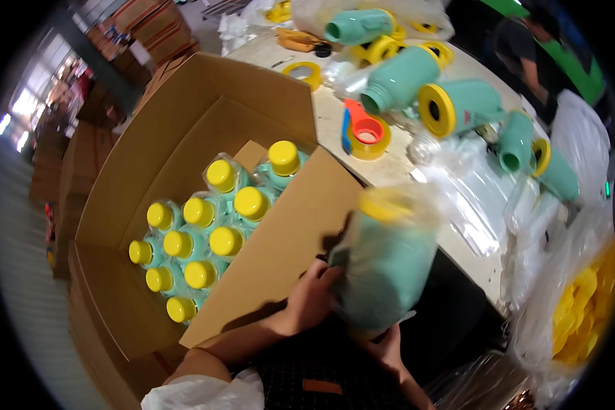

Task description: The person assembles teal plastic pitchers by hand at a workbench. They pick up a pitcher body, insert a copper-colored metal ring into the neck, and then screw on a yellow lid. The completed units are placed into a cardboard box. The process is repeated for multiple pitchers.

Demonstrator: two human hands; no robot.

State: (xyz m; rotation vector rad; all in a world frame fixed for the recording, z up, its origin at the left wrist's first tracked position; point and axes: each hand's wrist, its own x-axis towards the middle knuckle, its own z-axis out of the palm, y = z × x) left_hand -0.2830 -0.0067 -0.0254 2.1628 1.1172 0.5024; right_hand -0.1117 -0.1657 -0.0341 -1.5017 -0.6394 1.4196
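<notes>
A large mint-green bottle (pixel 384 266) in a clear plastic bag is held in front of me, blurred by motion, with a yellow part at its upper end. My left hand (pixel 312 295) is closed at its left side, fingertips partly hidden. Under the lower end, my right hand (pixel 388 344) grips it from below; some fingers are behind the bottle. Just left stands an open cardboard box (pixel 150 157). Inside it, several bagged green bottles with yellow caps (pixel 199 212) stand upright in rows.
On the table (pixel 335 130) lie loose green bottles (pixel 403 76), yellow rings (pixel 301 74), a red-and-blue tape dispenser (pixel 363 130) and clear plastic bags (pixel 458 198). Yellow parts (pixel 584 307) fill a bag at right. Another person (pixel 526 51) is at the far right; cartons (pixel 154 31) are stacked behind.
</notes>
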